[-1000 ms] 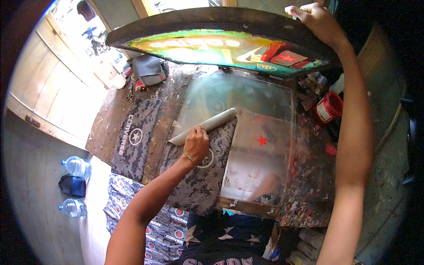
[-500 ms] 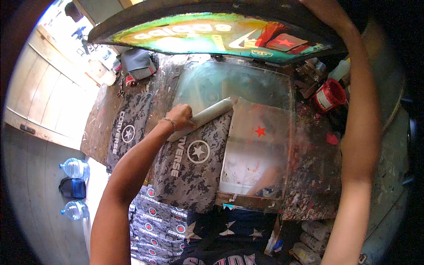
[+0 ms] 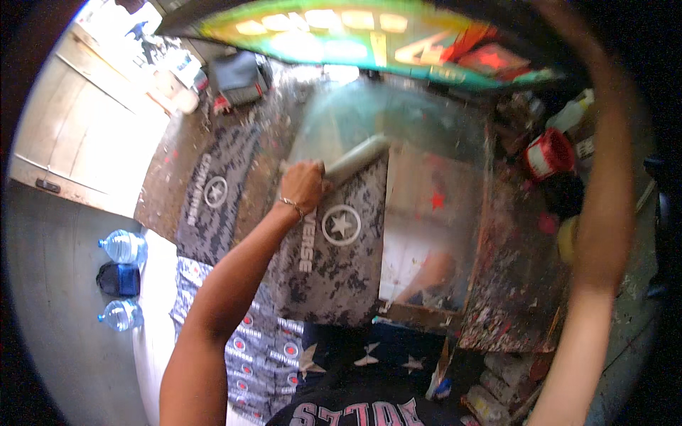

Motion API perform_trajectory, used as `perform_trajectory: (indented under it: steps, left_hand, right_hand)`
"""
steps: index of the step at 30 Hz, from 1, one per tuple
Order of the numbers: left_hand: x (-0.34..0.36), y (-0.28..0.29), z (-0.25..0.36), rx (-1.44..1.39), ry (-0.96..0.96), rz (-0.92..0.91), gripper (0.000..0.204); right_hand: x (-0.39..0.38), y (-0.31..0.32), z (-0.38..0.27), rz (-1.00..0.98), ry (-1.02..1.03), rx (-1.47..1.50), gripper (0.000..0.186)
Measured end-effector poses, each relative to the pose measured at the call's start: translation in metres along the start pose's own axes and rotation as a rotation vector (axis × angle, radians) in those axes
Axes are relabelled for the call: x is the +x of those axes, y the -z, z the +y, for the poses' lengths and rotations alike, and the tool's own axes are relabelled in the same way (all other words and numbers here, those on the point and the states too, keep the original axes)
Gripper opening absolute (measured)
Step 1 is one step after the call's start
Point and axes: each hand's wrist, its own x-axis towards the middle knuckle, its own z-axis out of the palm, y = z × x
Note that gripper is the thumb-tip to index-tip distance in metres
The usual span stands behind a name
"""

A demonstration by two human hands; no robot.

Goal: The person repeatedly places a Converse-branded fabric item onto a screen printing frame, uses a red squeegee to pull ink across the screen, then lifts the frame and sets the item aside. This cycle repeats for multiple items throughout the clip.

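Observation:
My left hand [image 3: 304,186] is closed around the near end of a pale grey roll [image 3: 359,157], at the top of a camouflage cloth panel [image 3: 334,277] with a white star-in-circle print. The panel lies flat on a glassy board [image 3: 426,284], beside a red star. My raised right arm [image 3: 604,184] reaches to the upper right, by a framed printing screen [image 3: 398,44] tilted up above the table. My right hand [image 3: 568,25] is dark and blurred at the corner, its fingers hidden.
A second printed camouflage panel [image 3: 213,195] lies at the left. A grey folded cloth [image 3: 238,78] sits beyond it. At the right stands a red paint bucket [image 3: 548,155] on the stained table [image 3: 515,284]. Two water bottles [image 3: 122,246] and a dark blue object [image 3: 119,280] are at far left.
The view has shifted, so the table things appear further right and higher. My left hand has come nearer the star print and covers the roll's near end. My right hand is further into the corner.

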Motion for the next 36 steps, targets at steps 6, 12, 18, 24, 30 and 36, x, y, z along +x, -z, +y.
perform_trajectory:
  steps: [6, 12, 18, 24, 30, 36]
  left_hand:
    - [0.036, 0.064, -0.025, -0.207, -0.049, 0.206, 0.049]
    - [0.025, 0.079, -0.059, -0.248, -0.048, 0.545, 0.031]
    - [-0.002, 0.019, -0.042, -0.162, -0.140, 0.191, 0.046]
    - [-0.017, -0.033, -0.019, 0.077, -0.006, -0.152, 0.091]
    - [-0.009, -0.051, -0.045, -0.033, -0.026, -0.012, 0.089]
    - [-0.051, -0.023, -0.040, -0.233, 0.063, 0.333, 0.079]
  right_hand:
    - [0.000, -0.005, -0.003, -0.162, -0.428, 0.199, 0.065]
    - [0.003, 0.001, -0.010, -0.190, -0.489, 0.224, 0.067]
    - [0.007, -0.003, -0.004, -0.130, -0.428, 0.197, 0.070]
    - [0.012, -0.010, 0.017, -0.168, -0.437, 0.262, 0.071]
    - [0.016, -0.005, 0.018, -0.157, -0.394, 0.212, 0.056]
    - [0.012, 0.008, 0.001, -0.125, -0.323, 0.099, 0.045]
